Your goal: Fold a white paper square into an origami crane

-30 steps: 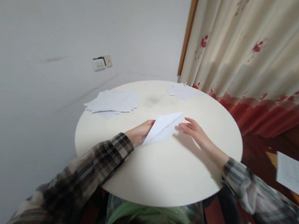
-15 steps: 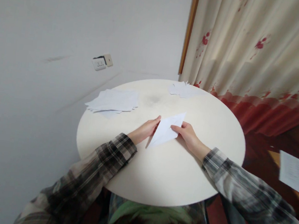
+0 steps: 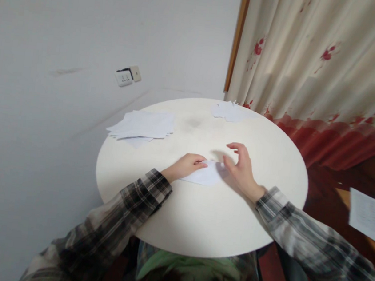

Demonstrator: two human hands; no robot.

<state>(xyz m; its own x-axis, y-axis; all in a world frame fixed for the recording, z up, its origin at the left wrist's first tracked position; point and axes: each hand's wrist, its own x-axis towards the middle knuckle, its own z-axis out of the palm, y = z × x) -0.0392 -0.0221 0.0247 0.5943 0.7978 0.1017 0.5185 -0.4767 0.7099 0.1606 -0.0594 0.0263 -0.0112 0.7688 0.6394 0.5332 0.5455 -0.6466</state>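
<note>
A folded white sheet of paper (image 3: 205, 176) lies flat on the round cream table (image 3: 199, 222), in the middle. My left hand (image 3: 186, 165) rests on its left end with the fingers curled down, pressing it to the table. My right hand (image 3: 240, 168) is at the sheet's right end, thumb on the paper and the other fingers lifted and spread. Both arms wear plaid sleeves.
A loose stack of white sheets (image 3: 143, 127) lies at the table's far left. A small pile of folded white papers (image 3: 227, 111) sits at the far edge by the flowered curtain (image 3: 316, 60). Printed paper (image 3: 370, 215) lies on a wooden surface at right. A wall socket (image 3: 127, 77) is behind.
The folded sheet, held up at an angle between both hands before, now lies flat on the table. My left hand presses on it and my right hand's fingers have spread.
</note>
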